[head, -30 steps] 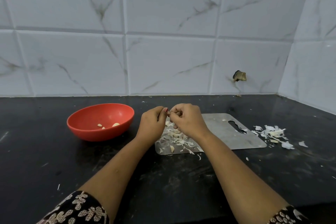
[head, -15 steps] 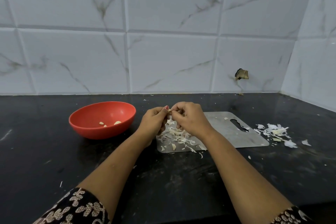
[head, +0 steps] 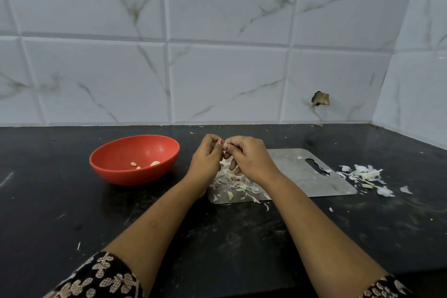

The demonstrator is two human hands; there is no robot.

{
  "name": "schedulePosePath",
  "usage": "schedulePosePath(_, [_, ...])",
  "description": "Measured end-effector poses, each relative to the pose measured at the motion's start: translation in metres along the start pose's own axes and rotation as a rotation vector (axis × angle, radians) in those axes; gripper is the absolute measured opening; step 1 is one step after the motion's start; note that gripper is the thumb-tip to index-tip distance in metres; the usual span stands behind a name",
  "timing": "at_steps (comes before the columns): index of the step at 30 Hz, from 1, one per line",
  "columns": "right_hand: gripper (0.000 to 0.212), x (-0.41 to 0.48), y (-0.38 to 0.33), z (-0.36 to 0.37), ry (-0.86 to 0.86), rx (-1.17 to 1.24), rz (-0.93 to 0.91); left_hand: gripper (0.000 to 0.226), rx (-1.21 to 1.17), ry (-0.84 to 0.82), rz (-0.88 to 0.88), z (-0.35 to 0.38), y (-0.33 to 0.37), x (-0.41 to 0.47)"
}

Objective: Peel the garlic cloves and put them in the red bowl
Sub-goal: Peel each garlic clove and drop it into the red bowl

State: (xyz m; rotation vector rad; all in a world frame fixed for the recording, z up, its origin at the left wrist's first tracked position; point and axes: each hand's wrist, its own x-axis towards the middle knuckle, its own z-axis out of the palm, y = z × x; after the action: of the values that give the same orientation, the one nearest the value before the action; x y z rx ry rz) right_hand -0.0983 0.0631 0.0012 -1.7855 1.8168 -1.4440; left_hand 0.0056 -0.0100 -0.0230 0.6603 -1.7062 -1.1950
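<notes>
The left hand and right hand meet above the left end of a steel board, both pinching a small clove at their fingertips. Skins lie heaped on the board beneath them. More peel lies on the black counter right of the board. Left of the hands stands the red bowl, holding three peeled cloves

Backed by a wall of large glossy white tiles veined in grey, broken low down near the right corner by a small ragged hole stuffed with something brownish. Joined at that corner by a side wall of the same tile. Below, a black tabletop, dull and smudged, under soft even light.
</notes>
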Motion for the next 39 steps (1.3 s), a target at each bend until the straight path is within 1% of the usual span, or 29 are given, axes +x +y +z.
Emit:
schedulePosePath(2, [0.017, 0.0, 0.0, -0.001, 0.014, -0.005, -0.006, 0.019, 0.007, 0.041, 0.043, -0.001, -0.001, 0.001])
schedulePosePath(4, [0.016, 0.0, -0.002, -0.001, 0.03, 0.049, 0.003, 0.021, 0.002, 0.078, 0.087, -0.003, 0.0, 0.001])
schedulePosePath(8, [0.018, -0.001, -0.006, -0.002, 0.051, 0.199, 0.075, 0.025, -0.027, 0.076, 0.182, -0.002, 0.005, -0.002])
schedulePosePath(10, [0.018, -0.001, -0.006, -0.004, 0.048, 0.264, 0.116, 0.024, 0.056, 0.08, 0.257, -0.003, 0.008, -0.003])
schedulePosePath(14, [0.018, 0.0, -0.005, -0.008, -0.006, 0.347, 0.181, 0.017, 0.374, 0.09, 0.44, -0.016, 0.013, -0.003])
schedulePosePath(15, [0.018, 0.0, -0.005, -0.009, -0.02, 0.363, 0.19, 0.015, 0.407, 0.098, 0.46, -0.019, 0.014, -0.002])
schedulePosePath(18, [0.015, 0.0, -0.005, -0.013, -0.073, 0.41, 0.204, 0.011, 0.384, 0.092, 0.454, -0.023, 0.015, -0.001])
schedulePosePath(21, [0.014, -0.002, -0.003, -0.018, -0.124, 0.412, 0.206, 0.016, 0.307, 0.028, 0.385, -0.025, 0.018, -0.001])
schedulePosePath(24, [0.014, -0.003, -0.001, -0.021, -0.135, 0.408, 0.204, 0.017, 0.259, -0.024, 0.325, -0.026, 0.02, -0.001])
schedulePosePath(29, [0.014, -0.003, 0.003, -0.019, -0.148, 0.389, 0.197, 0.022, 0.303, -0.063, 0.277, -0.025, 0.015, 0.001])
schedulePosePath(34, [0.013, -0.001, 0.006, -0.015, -0.133, 0.376, 0.181, 0.02, 0.306, -0.107, 0.228, -0.023, 0.01, 0.004])
schedulePosePath(37, [0.013, -0.001, 0.006, -0.013, -0.117, 0.373, 0.182, 0.017, 0.336, -0.097, 0.217, -0.018, 0.008, 0.002])
schedulePosePath(39, [0.013, 0.0, 0.006, -0.012, -0.09, 0.38, 0.19, 0.016, 0.378, -0.068, 0.245, -0.013, 0.009, 0.0])
